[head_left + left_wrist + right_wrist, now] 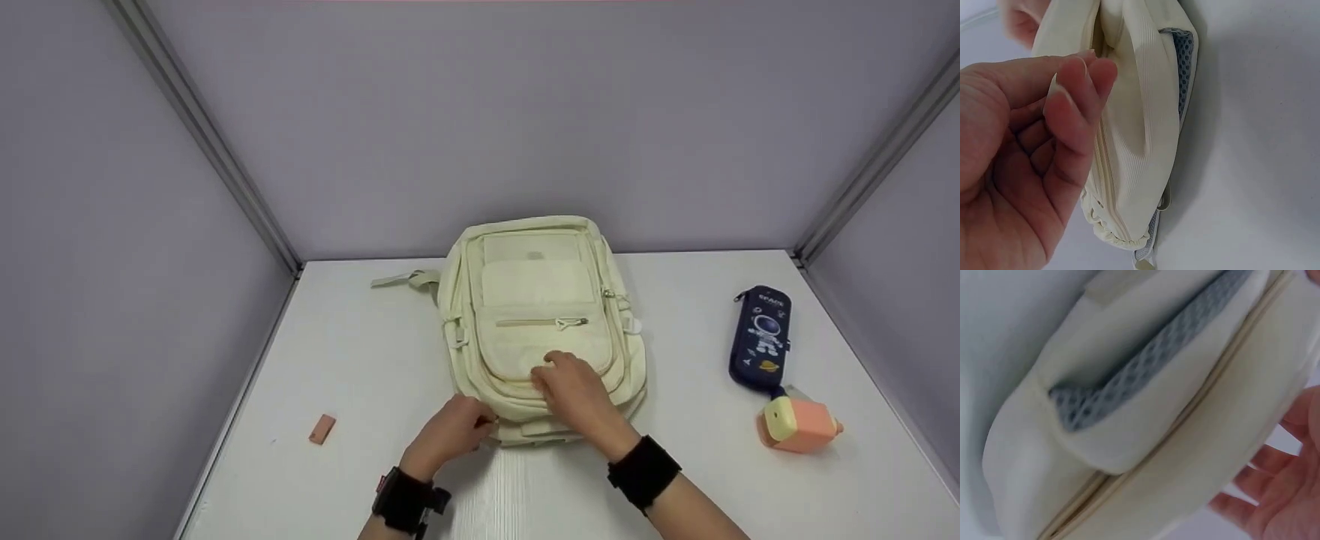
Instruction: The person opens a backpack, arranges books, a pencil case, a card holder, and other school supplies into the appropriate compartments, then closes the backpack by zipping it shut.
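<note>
A cream backpack (536,281) rests on the tabletop (360,352); the left hand (452,429) curls its fingers together at the zip (1107,180), any pinch hidden, while the right hand (576,386) spreads its fingers apart by the bag's front

One cream backpack (1227,422) is extending beside the right hand (1283,486), its near edge running along the loosely spread fingers. Past that edge a zipper (1202,391) is running; farther from the hand, a side pocket (1129,436) is gaping, showing grey mesh (1145,371), with a pale surface (1005,337) lying beyond.
</note>
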A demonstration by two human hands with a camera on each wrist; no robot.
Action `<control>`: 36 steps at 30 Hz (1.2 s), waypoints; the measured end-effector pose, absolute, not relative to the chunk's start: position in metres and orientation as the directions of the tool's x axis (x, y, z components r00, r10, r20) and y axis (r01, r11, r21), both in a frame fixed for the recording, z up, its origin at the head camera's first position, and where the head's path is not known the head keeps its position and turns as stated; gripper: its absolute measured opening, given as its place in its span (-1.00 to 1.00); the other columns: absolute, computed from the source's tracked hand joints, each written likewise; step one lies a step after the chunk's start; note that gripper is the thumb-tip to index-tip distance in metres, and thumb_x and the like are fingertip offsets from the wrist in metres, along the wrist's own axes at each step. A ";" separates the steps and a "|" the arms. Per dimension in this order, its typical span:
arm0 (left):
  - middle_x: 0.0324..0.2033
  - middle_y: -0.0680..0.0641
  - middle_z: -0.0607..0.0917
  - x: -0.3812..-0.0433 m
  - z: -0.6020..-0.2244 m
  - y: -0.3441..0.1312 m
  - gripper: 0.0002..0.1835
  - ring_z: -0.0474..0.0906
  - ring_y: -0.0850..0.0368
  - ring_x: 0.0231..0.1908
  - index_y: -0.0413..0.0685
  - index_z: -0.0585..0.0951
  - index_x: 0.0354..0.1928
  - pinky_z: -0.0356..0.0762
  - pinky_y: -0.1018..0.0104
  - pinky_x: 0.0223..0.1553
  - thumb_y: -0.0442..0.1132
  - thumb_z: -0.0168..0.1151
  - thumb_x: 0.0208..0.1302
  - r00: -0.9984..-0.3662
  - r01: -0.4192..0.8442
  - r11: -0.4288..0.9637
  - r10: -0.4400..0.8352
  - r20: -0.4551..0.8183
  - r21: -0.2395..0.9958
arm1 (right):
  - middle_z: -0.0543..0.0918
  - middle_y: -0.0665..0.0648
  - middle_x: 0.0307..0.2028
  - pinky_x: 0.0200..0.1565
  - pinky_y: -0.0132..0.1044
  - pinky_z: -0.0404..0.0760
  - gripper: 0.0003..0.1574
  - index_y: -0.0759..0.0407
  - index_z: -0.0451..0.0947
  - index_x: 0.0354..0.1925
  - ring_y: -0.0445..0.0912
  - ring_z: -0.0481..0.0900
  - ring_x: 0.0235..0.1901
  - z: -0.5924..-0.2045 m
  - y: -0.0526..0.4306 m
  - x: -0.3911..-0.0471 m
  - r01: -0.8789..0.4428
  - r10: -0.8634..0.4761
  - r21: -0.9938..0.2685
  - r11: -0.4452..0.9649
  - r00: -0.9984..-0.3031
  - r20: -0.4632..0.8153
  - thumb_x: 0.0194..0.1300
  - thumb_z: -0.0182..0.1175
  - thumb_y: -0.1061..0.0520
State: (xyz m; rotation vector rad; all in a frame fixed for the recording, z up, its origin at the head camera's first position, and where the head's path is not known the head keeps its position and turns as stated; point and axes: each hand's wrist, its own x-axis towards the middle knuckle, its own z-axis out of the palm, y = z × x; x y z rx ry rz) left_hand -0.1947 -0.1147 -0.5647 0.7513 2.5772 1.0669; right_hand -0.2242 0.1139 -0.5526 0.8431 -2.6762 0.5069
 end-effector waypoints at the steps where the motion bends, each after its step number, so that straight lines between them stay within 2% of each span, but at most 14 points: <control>1: -0.75 0.12 0.51 -0.194 -0.564 -0.115 -0.76 0.36 0.40 -0.76 -0.22 0.64 -0.55 0.32 0.49 -0.69 -0.41 0.24 0.31 -0.839 0.356 0.601 0.542 -0.038 0.716 | 0.60 0.15 -0.30 -0.29 -0.12 0.59 -0.93 0.15 0.71 -0.27 0.03 0.59 -0.32 -0.552 0.109 -0.220 -0.636 -0.510 -0.241 0.733 -0.748 0.424 0.29 0.29 0.26; 4: -0.73 0.14 0.51 -0.192 -0.563 -0.115 -0.81 0.37 0.39 -0.74 -0.24 0.65 -0.50 0.31 0.48 -0.68 -0.43 0.23 0.30 -0.849 0.347 0.600 0.527 -0.030 0.720 | 0.58 0.05 -0.37 -0.39 -0.27 0.57 -0.89 0.19 0.70 -0.22 -0.11 0.56 -0.43 -0.550 0.095 -0.203 -0.694 -0.539 -0.330 0.640 -0.711 0.451 0.28 0.27 0.29; 6: -0.69 0.15 0.51 -0.190 -0.563 -0.115 -0.87 0.41 0.38 -0.72 -0.25 0.62 -0.44 0.36 0.46 -0.66 -0.45 0.24 0.28 -0.862 0.334 0.595 0.506 -0.017 0.731 | 0.65 0.05 -0.32 -0.37 -0.30 0.58 -0.81 0.20 0.69 -0.12 -0.17 0.60 -0.40 -0.549 0.087 -0.193 -0.680 -0.564 -0.437 0.589 -0.733 0.380 0.32 0.21 0.31; 8: -0.66 0.14 0.53 -0.188 -0.562 -0.115 -0.95 0.45 0.36 -0.70 -0.24 0.57 -0.33 0.42 0.44 -0.64 -0.46 0.26 0.26 -0.879 0.317 0.594 0.477 -0.006 0.740 | 0.67 0.05 -0.32 -0.40 -0.33 0.56 -0.67 0.18 0.62 0.07 -0.22 0.56 -0.45 -0.549 0.080 -0.185 -0.625 -0.582 -0.529 0.574 -0.766 0.274 0.37 0.14 0.32; 10: -0.64 0.12 0.54 -0.185 -0.561 -0.115 -0.83 0.48 0.32 -0.70 -0.19 0.50 -0.19 0.45 0.40 -0.63 -0.45 0.28 0.24 -0.895 0.294 0.595 0.447 -0.004 0.748 | 0.64 0.04 -0.42 -0.49 -0.37 0.49 -0.52 0.14 0.50 0.25 -0.27 0.47 -0.56 -0.552 0.075 -0.181 -0.574 -0.597 -0.583 0.575 -0.782 0.181 0.39 0.10 0.31; 13: -0.68 0.13 0.52 -0.182 -0.561 -0.116 -0.69 0.47 0.30 -0.73 -0.15 0.39 -0.09 0.44 0.38 -0.65 -0.43 0.31 0.24 -0.909 0.282 0.605 0.417 0.005 0.745 | 0.42 -0.08 -0.62 -0.63 -0.42 0.29 -0.39 0.05 0.33 0.38 -0.31 0.23 -0.70 -0.558 0.071 -0.178 -0.539 -0.592 -0.602 0.589 -0.795 0.132 0.41 0.09 0.29; 16: -0.71 0.15 0.50 -0.180 -0.562 -0.116 -0.61 0.44 0.32 -0.77 -0.14 0.33 -0.01 0.39 0.40 -0.68 -0.39 0.32 0.25 -0.919 0.283 0.613 0.394 0.025 0.738 | 0.37 -0.12 -0.64 -0.65 -0.42 0.26 -0.44 0.08 0.34 0.31 -0.31 0.23 -0.70 -0.564 0.068 -0.178 -0.534 -0.574 -0.614 0.582 -0.804 0.155 0.38 0.11 0.31; 20: -0.75 0.18 0.46 -0.179 -0.560 -0.114 -0.50 0.38 0.36 -0.80 -0.15 0.28 0.11 0.30 0.42 -0.70 -0.41 0.31 0.22 -0.927 0.323 0.636 0.361 0.100 0.700 | 0.64 0.00 -0.36 -0.44 -0.36 0.49 -0.56 0.13 0.49 0.16 -0.26 0.49 -0.47 -0.573 0.066 -0.181 -0.551 -0.592 -0.626 0.552 -0.788 0.171 0.34 0.10 0.35; 23: -0.76 0.19 0.44 -0.178 -0.558 -0.115 -0.47 0.37 0.36 -0.78 -0.15 0.29 0.14 0.28 0.42 -0.69 -0.44 0.29 0.19 -0.923 0.344 0.626 0.364 0.128 0.699 | 0.68 0.04 -0.09 -0.18 -0.30 0.57 -0.59 0.13 0.57 0.12 -0.21 0.59 -0.19 -0.580 0.066 -0.184 -0.567 -0.625 -0.636 0.523 -0.763 0.167 0.34 0.11 0.36; 24: -0.76 0.19 0.45 -0.178 -0.557 -0.115 -0.48 0.38 0.36 -0.77 -0.14 0.29 0.14 0.30 0.42 -0.68 -0.44 0.29 0.19 -0.918 0.347 0.608 0.377 0.125 0.714 | 0.68 0.04 -0.08 -0.16 -0.29 0.58 -0.61 0.12 0.58 0.10 -0.20 0.59 -0.15 -0.581 0.066 -0.185 -0.566 -0.632 -0.644 0.515 -0.758 0.162 0.34 0.13 0.36; 27: -0.64 0.14 0.53 -0.179 -0.557 -0.119 -0.52 0.46 0.33 -0.69 -0.12 0.31 0.14 0.41 0.41 -0.62 -0.44 0.26 0.23 -0.884 0.364 0.521 0.455 0.109 0.772 | 0.67 -0.01 -0.22 -0.22 -0.32 0.56 -0.70 0.10 0.60 0.03 -0.23 0.58 -0.23 -0.584 0.066 -0.188 -0.553 -0.628 -0.659 0.509 -0.763 0.155 0.37 0.15 0.31; 30: -0.42 0.06 0.60 -0.183 -0.560 -0.126 -0.53 0.55 0.28 -0.53 -0.09 0.34 0.14 0.52 0.39 -0.49 -0.46 0.22 0.23 -0.843 0.396 0.437 0.522 0.130 0.808 | 0.54 -0.10 -0.45 -0.39 -0.39 0.46 -0.85 0.10 0.59 -0.16 -0.29 0.46 -0.45 -0.585 0.066 -0.189 -0.525 -0.592 -0.677 0.516 -0.789 0.162 0.37 0.15 0.30; 33: -0.23 0.02 0.57 -0.189 -0.569 -0.133 -0.52 0.57 0.22 -0.32 -0.05 0.43 0.10 0.56 0.34 -0.30 -0.50 0.26 0.14 -0.827 0.502 0.472 0.508 0.242 0.724 | 0.39 -0.15 -0.58 -0.51 -0.42 0.34 -0.95 0.10 0.55 -0.28 -0.32 0.32 -0.59 -0.585 0.066 -0.189 -0.486 -0.543 -0.709 0.511 -0.822 0.171 0.37 0.19 0.23; 36: -0.14 0.03 0.55 -0.197 -0.580 -0.135 -0.53 0.53 0.13 -0.13 -0.03 0.52 0.00 0.52 0.26 -0.12 -0.50 0.40 0.05 -0.802 0.598 0.594 0.447 0.396 0.539 | 0.31 -0.19 -0.64 -0.58 -0.44 0.27 -0.75 0.08 0.45 -0.46 -0.35 0.25 -0.66 -0.586 0.065 -0.187 -0.459 -0.503 -0.731 0.505 -0.845 0.183 0.36 0.24 0.14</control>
